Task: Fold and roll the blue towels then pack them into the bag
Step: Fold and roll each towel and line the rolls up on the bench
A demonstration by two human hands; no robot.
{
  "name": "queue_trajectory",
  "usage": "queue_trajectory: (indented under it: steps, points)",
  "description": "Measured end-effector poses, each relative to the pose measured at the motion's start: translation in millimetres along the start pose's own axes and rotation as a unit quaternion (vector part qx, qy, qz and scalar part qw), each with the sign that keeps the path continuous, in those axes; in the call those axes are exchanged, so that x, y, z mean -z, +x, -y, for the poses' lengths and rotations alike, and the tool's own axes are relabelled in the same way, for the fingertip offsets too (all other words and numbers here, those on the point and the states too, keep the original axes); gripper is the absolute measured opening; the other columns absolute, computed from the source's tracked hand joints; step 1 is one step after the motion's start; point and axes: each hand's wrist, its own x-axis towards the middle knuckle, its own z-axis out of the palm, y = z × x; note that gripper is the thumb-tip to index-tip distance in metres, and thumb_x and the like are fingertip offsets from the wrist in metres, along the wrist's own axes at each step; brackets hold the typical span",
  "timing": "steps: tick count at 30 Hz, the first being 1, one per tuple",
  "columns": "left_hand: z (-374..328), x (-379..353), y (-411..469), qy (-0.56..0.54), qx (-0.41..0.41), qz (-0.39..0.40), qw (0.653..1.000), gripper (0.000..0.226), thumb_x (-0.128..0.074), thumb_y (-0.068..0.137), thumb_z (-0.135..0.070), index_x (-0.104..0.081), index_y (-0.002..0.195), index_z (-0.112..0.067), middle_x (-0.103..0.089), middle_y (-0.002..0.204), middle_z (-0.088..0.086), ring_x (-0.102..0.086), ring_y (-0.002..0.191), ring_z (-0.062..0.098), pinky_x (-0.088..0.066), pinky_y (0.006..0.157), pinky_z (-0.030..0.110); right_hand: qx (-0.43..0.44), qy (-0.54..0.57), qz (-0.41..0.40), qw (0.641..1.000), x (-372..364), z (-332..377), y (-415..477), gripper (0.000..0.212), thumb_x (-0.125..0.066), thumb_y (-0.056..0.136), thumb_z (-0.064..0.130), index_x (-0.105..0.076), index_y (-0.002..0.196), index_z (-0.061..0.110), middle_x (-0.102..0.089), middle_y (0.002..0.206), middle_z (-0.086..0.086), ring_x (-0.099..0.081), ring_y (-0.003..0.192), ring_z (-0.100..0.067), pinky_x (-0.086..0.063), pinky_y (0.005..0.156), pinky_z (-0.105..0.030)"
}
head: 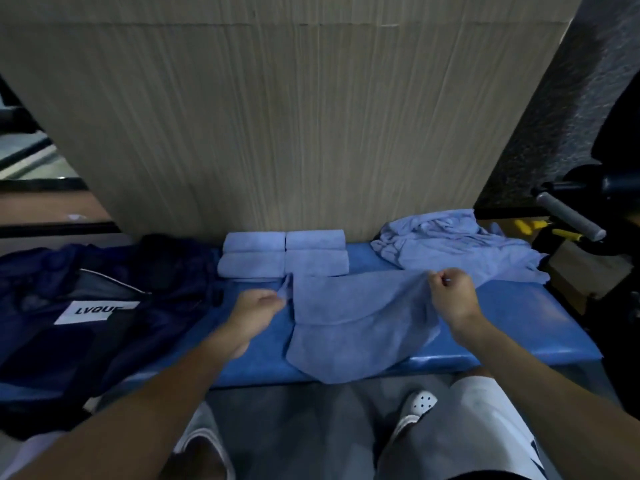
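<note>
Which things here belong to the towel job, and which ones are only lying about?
Job: held towel, pinched by the left hand and the right hand; four rolled towels; towel pile; bag.
Lying about: grey handle; yellow object; cardboard.

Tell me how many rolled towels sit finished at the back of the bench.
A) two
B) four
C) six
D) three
B: four rolled towels lie in a two-by-two block at the back of the blue bench, just beyond the flat towel that the left hand and right hand pinch.
</note>
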Motion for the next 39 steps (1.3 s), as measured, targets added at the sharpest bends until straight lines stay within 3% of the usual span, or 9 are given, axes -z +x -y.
queue_trajectory:
  steps: [3,7,11,14,22,28,32,35,39]
  points:
    - [29.2,-13.0,0.1,0.030,0.026,-0.020,0.999,0.015,-0.069,0.089,-0.016,-0.055,0.090,-0.019,-0.055,0.088,0.002,-0.051,0.084,0.015,-0.040,0.077,0.026,-0.016,-0.021,0.008,1.000,0.0,-16.5,-1.8,0.047,-0.050,0.096,0.008,-0.030,0.054,0.013,-0.028,0.053,-0.005,-0.027,0.050,-0.018,-0.025,0.052,-0.030]
    - [46.4,-27.4,6.5,0.108,0.016,-0.011,0.994,0.026,-0.076,0.081,-0.033,-0.057,0.074,-0.017,-0.054,0.075,0.005,-0.050,0.072,0.015,-0.042,0.070,0.031,-0.059,-0.025,0.017,0.998,1.4,-25.5,-5.1,0.042,-0.050,0.094,0.007,-0.037,0.054,0.011,-0.034,0.051,-0.003,-0.031,0.047,-0.012,-0.027,0.045,-0.026]
    - [46.6,-36.8,13.5,0.216,0.021,-0.035,0.976,0.033,-0.074,0.076,-0.044,-0.061,0.065,-0.016,-0.066,0.072,0.002,-0.064,0.074,0.023,-0.054,0.075,0.042,-0.097,-0.088,0.116,0.985,5.3,-32.7,-10.2,0.031,-0.061,0.088,0.007,-0.056,0.058,0.004,-0.049,0.061,-0.010,-0.045,0.062,-0.018,-0.036,0.055,-0.027]
    - [39.9,-41.1,12.4,0.278,0.029,-0.044,0.959,0.031,-0.070,0.079,-0.049,-0.063,0.064,-0.023,-0.071,0.085,-0.003,-0.066,0.087,0.023,-0.056,0.080,0.037,-0.104,-0.134,0.159,0.973,11.0,-36.8,-15.3,0.032,-0.067,0.083,0.004,-0.052,0.054,0.006,-0.042,0.054,-0.004,-0.036,0.051,-0.011,-0.032,0.043,-0.015]
    - [31.3,-46.4,17.6,0.367,0.025,-0.040,0.929,0.024,-0.065,0.085,-0.041,-0.068,0.070,-0.023,-0.070,0.084,-0.003,-0.065,0.089,0.022,-0.052,0.087,0.038,-0.105,-0.102,0.142,0.979,16.8,-34.9,-18.3,0.039,-0.069,0.083,0.007,-0.045,0.053,0.010,-0.039,0.055,-0.003,-0.033,0.053,-0.012,-0.029,0.044,-0.018]
    - [20.1,-42.9,18.9,0.150,-0.032,-0.070,0.986,0.014,-0.057,0.091,-0.012,-0.063,0.080,-0.006,-0.062,0.073,0.005,-0.059,0.074,0.023,-0.049,0.066,0.030,-0.086,-0.075,0.126,0.986,17.5,-27.3,-16.8,0.028,-0.064,0.086,0.007,-0.050,0.062,0.007,-0.043,0.062,-0.008,-0.036,0.057,-0.015,-0.032,0.049,-0.022]
    - [-16.0,-25.5,13.4,0.060,-0.091,-0.090,0.990,0.010,-0.057,0.093,-0.006,-0.058,0.083,-0.006,-0.052,0.068,0.003,-0.047,0.063,0.013,-0.041,0.057,0.024,-0.079,-0.009,0.103,0.991,20.1,-16.9,-10.8,0.023,-0.062,0.088,0.006,-0.053,0.068,0.009,-0.048,0.063,-0.009,-0.042,0.059,-0.019,-0.035,0.052,-0.028]
    - [-47.9,-4.1,8.6,0.028,-0.144,-0.114,0.983,0.012,-0.053,0.092,0.001,-0.061,0.093,-0.007,-0.056,0.074,-0.001,-0.049,0.060,0.007,-0.037,0.048,0.008,-0.066,0.049,0.081,0.993,25.9,4.3,-4.3,0.016,-0.061,0.091,0.009,-0.056,0.076,0.010,-0.056,0.070,-0.010,-0.051,0.066,-0.021,-0.046,0.064,-0.037]
    - [-90.6,36.0,1.1,-0.019,-0.215,-0.134,0.967,0.026,-0.053,0.092,0.006,-0.071,0.092,-0.012,-0.067,0.087,-0.006,-0.059,0.070,-0.008,-0.044,0.067,0.005,-0.012,0.105,0.051,0.993,41.8,47.4,2.3,0.021,-0.057,0.092,0.005,-0.051,0.072,0.010,-0.053,0.066,-0.011,-0.051,0.063,-0.019,-0.046,0.063,-0.035]
